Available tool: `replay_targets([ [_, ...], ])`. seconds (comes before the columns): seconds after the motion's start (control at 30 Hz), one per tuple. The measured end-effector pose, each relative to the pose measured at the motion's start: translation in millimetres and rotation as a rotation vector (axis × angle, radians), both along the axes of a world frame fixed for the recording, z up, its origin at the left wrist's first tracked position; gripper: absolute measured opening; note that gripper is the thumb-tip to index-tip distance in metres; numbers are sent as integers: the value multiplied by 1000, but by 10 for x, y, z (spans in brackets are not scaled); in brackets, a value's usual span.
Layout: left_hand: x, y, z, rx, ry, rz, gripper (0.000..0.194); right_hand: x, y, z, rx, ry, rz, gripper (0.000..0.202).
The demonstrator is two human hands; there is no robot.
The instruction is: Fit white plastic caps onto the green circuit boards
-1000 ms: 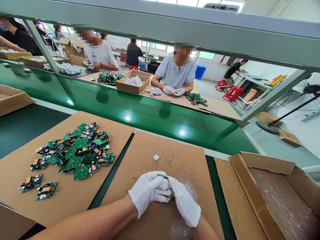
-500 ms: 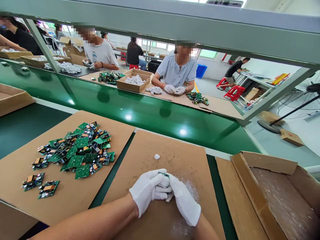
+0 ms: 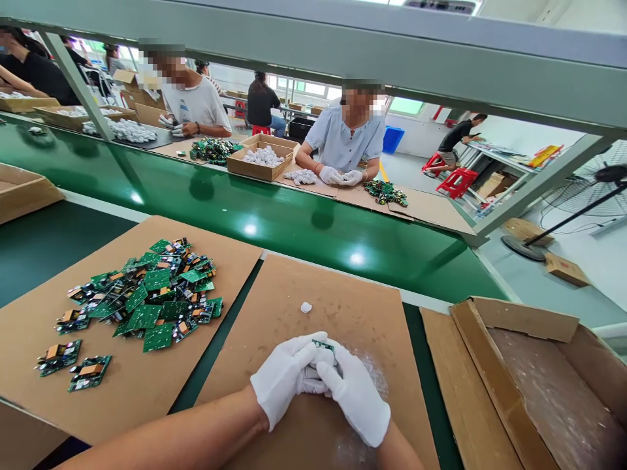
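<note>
Right hand (image 3: 356, 390) now with its thumb (image 3: 330, 376) over the near side of the left hand (image 3: 285, 373)

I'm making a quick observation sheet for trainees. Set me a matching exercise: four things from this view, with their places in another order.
Things
1. Pile of circuit boards
2. Small white piece
3. Partly hidden circuit board
4. Open cardboard box

Places
A. Between left hand and right hand
B. Right of both hands
C. On middle cardboard sheet
D. On left cardboard sheet

Pairs: 1-D, 2-C, 3-A, 4-B
</note>
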State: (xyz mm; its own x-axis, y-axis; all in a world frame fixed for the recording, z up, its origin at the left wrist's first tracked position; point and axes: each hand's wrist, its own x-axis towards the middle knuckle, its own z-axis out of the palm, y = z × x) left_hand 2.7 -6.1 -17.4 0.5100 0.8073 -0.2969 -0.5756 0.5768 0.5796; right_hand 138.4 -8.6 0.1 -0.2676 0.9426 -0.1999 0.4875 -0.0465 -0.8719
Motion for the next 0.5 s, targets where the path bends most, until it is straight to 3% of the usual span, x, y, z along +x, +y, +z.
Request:
replay_targets([
  [0.1,6,-3,-15,-21,36,-3,48,2,1,-4,13,30,-54,33],
  [0.23,2,-3,7,39,20,-50,40,51,2,-6,-67,203,-14,46],
  [0.5,3,17,11,120,100,-88,28,14,15,-23,-67,241,-84,51],
])
